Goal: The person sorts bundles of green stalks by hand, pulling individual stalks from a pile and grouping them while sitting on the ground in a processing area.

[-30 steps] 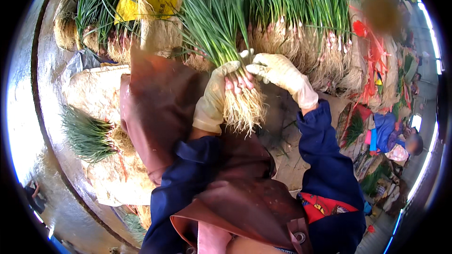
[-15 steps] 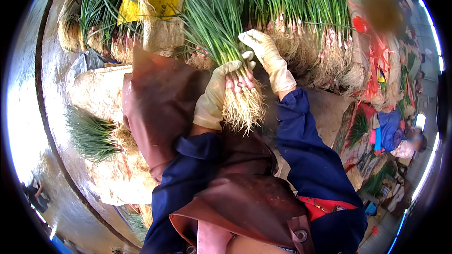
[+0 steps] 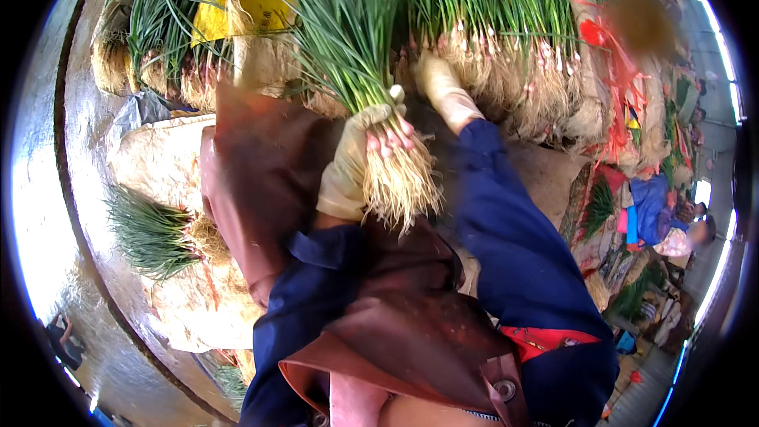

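My gloved left hand (image 3: 345, 162) is closed around a thick bunch of spring onions (image 3: 348, 55). Their green leaves point away from me, and the pinkish bulbs and pale roots hang out below the fist. To the right of the bunch, my gloved right hand (image 3: 445, 91) reaches to the lower edge of a long heap of spring onions (image 3: 490, 8). Motion smears its fingertips, so I cannot make out whether they grip anything. Both hands wear cream-coloured gloves.
A brown apron (image 3: 273, 166) covers my lap. On the left, a smaller onion bunch (image 3: 154, 233) lies on pale sacking (image 3: 162, 150). More onions (image 3: 158, 24) stand at the far left, beside a yellow packet (image 3: 265, 8). Red plastic strips (image 3: 621, 87) hang right, with a person (image 3: 652, 209) beyond.
My right hand has left the held bunch and moved to the bulb ends of the heap. My left hand keeps its hold, the bunch shifting slightly left in view.
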Demonstrator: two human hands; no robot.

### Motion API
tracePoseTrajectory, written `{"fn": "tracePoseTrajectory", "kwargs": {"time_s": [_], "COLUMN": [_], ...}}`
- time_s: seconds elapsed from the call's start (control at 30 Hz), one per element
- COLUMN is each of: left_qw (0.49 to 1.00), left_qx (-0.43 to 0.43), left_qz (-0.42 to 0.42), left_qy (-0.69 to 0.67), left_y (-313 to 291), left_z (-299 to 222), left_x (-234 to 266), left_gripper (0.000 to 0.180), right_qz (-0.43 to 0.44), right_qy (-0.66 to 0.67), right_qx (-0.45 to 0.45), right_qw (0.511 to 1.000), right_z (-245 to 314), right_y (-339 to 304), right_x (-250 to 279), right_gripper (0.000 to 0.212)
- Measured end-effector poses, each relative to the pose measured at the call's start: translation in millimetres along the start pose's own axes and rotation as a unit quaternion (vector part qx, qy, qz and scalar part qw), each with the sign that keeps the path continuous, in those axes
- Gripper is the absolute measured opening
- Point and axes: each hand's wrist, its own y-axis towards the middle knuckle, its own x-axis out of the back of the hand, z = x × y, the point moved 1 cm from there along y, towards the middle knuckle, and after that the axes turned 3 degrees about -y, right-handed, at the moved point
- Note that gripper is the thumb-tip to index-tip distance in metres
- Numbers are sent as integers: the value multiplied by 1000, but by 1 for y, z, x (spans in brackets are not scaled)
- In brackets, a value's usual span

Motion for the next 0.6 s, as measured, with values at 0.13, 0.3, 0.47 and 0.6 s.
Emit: {"fn": "tracePoseTrajectory", "kwargs": {"time_s": [0.13,0.3,0.47,0.6], "left_qw": [999,999,999,997], "left_qx": [-6,22,1,-41], "left_qz": [26,17,31,-25], "left_qy": [-36,-15,-29,-53], "left_y": [4,7,5,8], "left_z": [1,-1,-3,2], "left_x": [-5,-8,-13,-15], "left_gripper": [41,41,44,42], "right_qz": [173,276,374,356], "right_qy": [808,686,657,740], "right_qx": [-113,-331,-248,-224], "right_qw": [552,586,605,526], "right_z": [-29,-77,-99,-130], "right_y": [-25,7,31,-13], "right_x": [-30,-98,-106,-65], "right_gripper": [32,37,42,34]}}
